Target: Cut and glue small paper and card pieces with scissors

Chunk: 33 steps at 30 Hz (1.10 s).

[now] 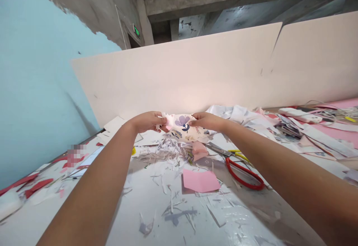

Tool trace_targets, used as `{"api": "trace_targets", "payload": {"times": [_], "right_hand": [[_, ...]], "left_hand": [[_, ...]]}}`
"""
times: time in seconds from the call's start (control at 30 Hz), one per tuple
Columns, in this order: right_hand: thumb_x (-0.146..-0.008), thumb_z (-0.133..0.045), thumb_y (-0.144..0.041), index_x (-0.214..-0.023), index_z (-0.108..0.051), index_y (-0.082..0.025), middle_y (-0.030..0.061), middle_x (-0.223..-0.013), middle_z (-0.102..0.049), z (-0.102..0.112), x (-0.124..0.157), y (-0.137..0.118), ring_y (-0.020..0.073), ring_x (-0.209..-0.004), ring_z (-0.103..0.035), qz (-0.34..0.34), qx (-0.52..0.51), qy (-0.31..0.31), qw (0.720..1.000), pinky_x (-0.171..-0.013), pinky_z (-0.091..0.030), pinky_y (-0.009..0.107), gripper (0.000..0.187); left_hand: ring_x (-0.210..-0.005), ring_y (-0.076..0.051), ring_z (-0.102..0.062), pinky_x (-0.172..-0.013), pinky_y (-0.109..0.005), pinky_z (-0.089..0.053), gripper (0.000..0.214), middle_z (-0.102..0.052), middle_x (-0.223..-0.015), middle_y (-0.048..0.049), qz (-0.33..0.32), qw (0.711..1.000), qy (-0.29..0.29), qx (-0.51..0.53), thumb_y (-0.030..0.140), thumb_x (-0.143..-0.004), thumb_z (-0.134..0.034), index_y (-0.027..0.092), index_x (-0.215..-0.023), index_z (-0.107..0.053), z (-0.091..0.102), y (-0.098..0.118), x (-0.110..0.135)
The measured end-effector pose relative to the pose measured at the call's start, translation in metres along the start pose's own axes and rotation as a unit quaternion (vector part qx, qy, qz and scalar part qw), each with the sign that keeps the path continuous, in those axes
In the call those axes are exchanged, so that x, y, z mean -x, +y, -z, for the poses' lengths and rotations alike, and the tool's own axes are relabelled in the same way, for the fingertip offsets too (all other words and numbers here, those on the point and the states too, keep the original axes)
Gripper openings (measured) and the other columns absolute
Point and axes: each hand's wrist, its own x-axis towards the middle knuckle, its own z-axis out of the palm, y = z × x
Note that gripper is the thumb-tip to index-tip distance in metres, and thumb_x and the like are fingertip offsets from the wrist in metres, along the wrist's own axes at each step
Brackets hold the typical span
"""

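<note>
My left hand (147, 122) and my right hand (207, 121) pinch opposite ends of a cream floral-printed piece of fabric (181, 126) with a purple flower, holding it just above the table. Below it lie a heap of shredded white paper scraps (165, 151) and a crumpled pink scrap (199, 151). Nearer my right forearm rest red-handled scissors (240, 171), their blades pointing towards the heap. A folded pink paper card (201, 181) lies in front of them.
A tall cream board (179, 74) stands along the table's far side, with a pale blue wall (36, 71) at left. Stacked papers (307, 134) and white cloth (232, 113) lie at right, and paper strips litter the white tabletop (156, 216).
</note>
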Motion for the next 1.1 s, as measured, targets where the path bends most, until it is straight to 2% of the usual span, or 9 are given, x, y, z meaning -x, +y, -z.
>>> {"api": "trace_targets", "payload": {"times": [0.1,0.27,0.5,0.7,0.77,0.87,0.93,1.03,1.1], "right_hand": [[-0.071,-0.056,-0.034,-0.063,-0.047,-0.019,-0.0048,-0.053,-0.044,-0.004,-0.003,0.003,0.0080,-0.048,-0.041,0.004,-0.027,0.023,0.999,-0.045,-0.030,0.020,0.019],[-0.071,-0.055,-0.038,-0.068,-0.046,-0.020,-0.0056,-0.053,-0.043,-0.008,-0.007,0.010,0.0078,-0.046,-0.040,0.007,-0.058,0.026,0.998,-0.045,-0.032,0.020,0.020],[-0.067,-0.060,-0.044,-0.068,-0.051,-0.019,-0.0045,-0.057,-0.045,-0.010,-0.009,0.020,0.0083,-0.051,-0.039,0.005,-0.033,0.039,0.999,-0.046,-0.030,0.020,0.026],[-0.069,-0.058,-0.046,-0.063,-0.045,-0.019,-0.0052,-0.052,-0.041,-0.012,-0.009,0.018,0.0075,-0.046,-0.036,-0.019,-0.022,0.047,0.998,-0.042,-0.025,0.021,0.030],[-0.069,-0.057,-0.048,-0.066,-0.048,-0.019,-0.0048,-0.053,-0.042,-0.012,-0.008,0.017,0.0077,-0.046,-0.036,-0.020,-0.029,0.047,0.998,-0.042,-0.026,0.021,0.031],[-0.069,-0.055,-0.054,-0.070,-0.052,-0.019,-0.0039,-0.055,-0.046,-0.012,-0.005,0.016,0.0082,-0.046,-0.038,-0.012,-0.043,0.037,0.998,-0.043,-0.028,0.021,0.035],[-0.067,-0.059,-0.054,-0.070,-0.054,-0.019,-0.0031,-0.058,-0.049,-0.012,-0.002,0.015,0.0087,-0.048,-0.041,-0.001,-0.054,0.026,0.998,-0.044,-0.031,0.021,0.036],[-0.063,-0.064,-0.048,-0.073,-0.053,-0.018,-0.0027,-0.063,-0.052,-0.015,0.001,0.013,0.0096,-0.054,-0.047,0.013,-0.068,0.017,0.997,-0.047,-0.037,0.020,0.033],[-0.063,-0.065,-0.045,-0.073,-0.050,-0.019,-0.0036,-0.063,-0.050,-0.018,0.001,0.014,0.0095,-0.055,-0.047,0.015,-0.073,0.018,0.997,-0.047,-0.038,0.020,0.031]], "left_hand": [[-0.053,-0.012,-0.054,-0.055,-0.025,-0.042,0.020,-0.054,-0.052,-0.0001,-0.012,0.999,0.027,0.024,0.035,-0.065,-0.067,0.017,-0.070,-0.059,0.001,-0.009,-0.004],[-0.047,-0.008,-0.045,-0.051,-0.023,-0.038,0.021,-0.049,-0.050,0.0021,-0.032,0.997,0.071,-0.006,0.036,-0.068,-0.063,0.016,-0.072,-0.057,0.003,-0.022,-0.007],[-0.048,-0.009,-0.046,-0.051,-0.023,-0.035,0.019,-0.048,-0.049,0.0020,-0.025,0.997,0.075,0.010,0.033,-0.068,-0.064,0.016,-0.069,-0.055,-0.005,-0.025,-0.008],[-0.047,-0.009,-0.046,-0.048,-0.021,-0.032,0.028,-0.040,-0.045,0.0051,-0.071,0.987,0.054,0.131,0.035,-0.067,-0.064,0.017,-0.061,-0.044,-0.019,-0.014,-0.007],[-0.050,-0.009,-0.049,-0.049,-0.021,-0.034,0.030,-0.042,-0.048,0.0050,-0.072,0.986,0.060,0.141,0.039,-0.067,-0.064,0.017,-0.063,-0.043,-0.021,-0.014,-0.008],[-0.057,-0.010,-0.054,-0.050,-0.021,-0.038,0.031,-0.053,-0.065,0.0020,-0.053,0.982,0.072,0.165,0.046,-0.070,-0.061,0.019,-0.074,-0.044,-0.024,-0.020,-0.012],[-0.057,-0.011,-0.055,-0.050,-0.024,-0.041,0.033,-0.057,-0.076,0.0006,-0.036,0.979,0.054,0.192,0.051,-0.071,-0.057,0.021,-0.079,-0.043,-0.029,-0.026,-0.015],[-0.052,-0.012,-0.055,-0.047,-0.024,-0.041,0.038,-0.056,-0.072,0.0010,-0.034,0.975,0.018,0.218,0.058,-0.071,-0.052,0.023,-0.081,-0.041,-0.039,-0.031,-0.019],[-0.052,-0.011,-0.055,-0.047,-0.023,-0.041,0.039,-0.054,-0.067,0.0018,-0.063,0.974,0.021,0.216,0.056,-0.070,-0.055,0.022,-0.082,-0.042,-0.047,-0.031,-0.021]]}}
